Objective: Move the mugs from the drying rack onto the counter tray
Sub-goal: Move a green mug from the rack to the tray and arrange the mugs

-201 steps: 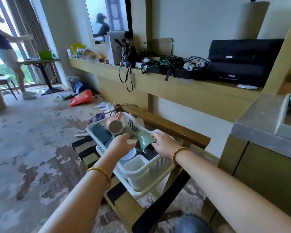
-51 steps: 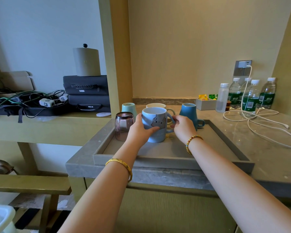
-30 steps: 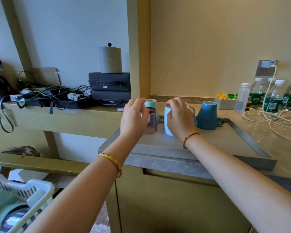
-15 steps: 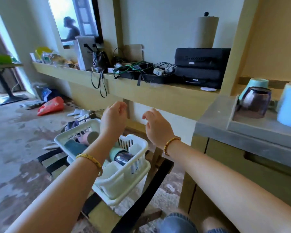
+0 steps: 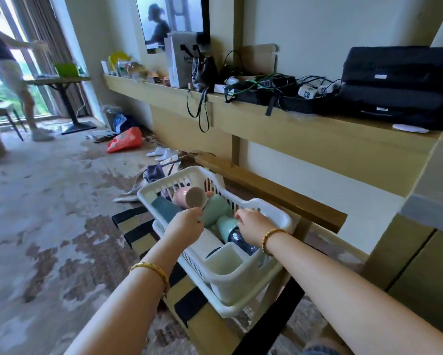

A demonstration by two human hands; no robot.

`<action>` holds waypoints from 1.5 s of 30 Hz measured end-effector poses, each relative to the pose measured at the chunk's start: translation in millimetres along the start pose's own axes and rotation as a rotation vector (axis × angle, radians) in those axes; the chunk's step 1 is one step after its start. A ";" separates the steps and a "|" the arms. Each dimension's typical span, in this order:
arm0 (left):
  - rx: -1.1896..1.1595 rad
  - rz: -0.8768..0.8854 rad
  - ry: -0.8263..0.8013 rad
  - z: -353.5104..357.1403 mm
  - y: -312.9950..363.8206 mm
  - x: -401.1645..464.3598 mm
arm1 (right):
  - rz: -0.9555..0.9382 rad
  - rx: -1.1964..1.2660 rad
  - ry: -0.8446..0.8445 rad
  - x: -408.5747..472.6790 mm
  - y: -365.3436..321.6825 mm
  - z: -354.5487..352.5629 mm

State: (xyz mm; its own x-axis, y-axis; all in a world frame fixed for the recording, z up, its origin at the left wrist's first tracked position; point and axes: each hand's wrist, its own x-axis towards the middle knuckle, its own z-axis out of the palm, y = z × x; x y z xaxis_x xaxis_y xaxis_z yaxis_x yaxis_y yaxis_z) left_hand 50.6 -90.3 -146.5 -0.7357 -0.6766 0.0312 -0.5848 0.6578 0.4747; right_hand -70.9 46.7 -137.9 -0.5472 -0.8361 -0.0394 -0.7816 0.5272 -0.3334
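The white drying rack [image 5: 271, 216] stands low in front of me on a wooden bench. Lying in it are a pink mug [image 5: 189, 198], a sage green mug [image 5: 218, 207], a mint mug [image 5: 225, 226], a dark teal mug [image 5: 162, 208] and a dark glass [image 5: 242, 243]. My left hand [image 5: 187, 225] is down in the rack, its curled fingers at the green mug's side. The fingers of my right hand [image 5: 251, 224] lie over the mint mug. Both grips are hidden. The counter tray is out of view.
The grey counter corner [image 5: 435, 175] juts in at the right. Above the rack, a long wooden shelf [image 5: 317, 139] carries black cases, cables and a bag with hanging straps. A white cutlery cup [image 5: 224, 261] fills the rack's near end. A person stands far left by a window table.
Earlier I set a light blue mug on the counter tray and let it go. I have since turned left, and both hands have dropped from above the rack down onto the mugs.
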 end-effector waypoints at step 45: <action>-0.055 -0.126 -0.061 36.8 -40.0 90.8 | 0.450 0.830 -0.078 146.1 -9.2 45.0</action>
State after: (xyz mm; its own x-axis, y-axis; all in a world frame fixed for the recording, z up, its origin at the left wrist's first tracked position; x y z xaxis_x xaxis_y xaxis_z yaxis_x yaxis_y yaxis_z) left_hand -5.4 -165.9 -195.1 -0.6782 -0.7300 -0.0844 -0.6552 0.5487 0.5193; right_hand -130.1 -87.1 -183.0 -0.7001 -0.6043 -0.3803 -0.0227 0.5512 -0.8341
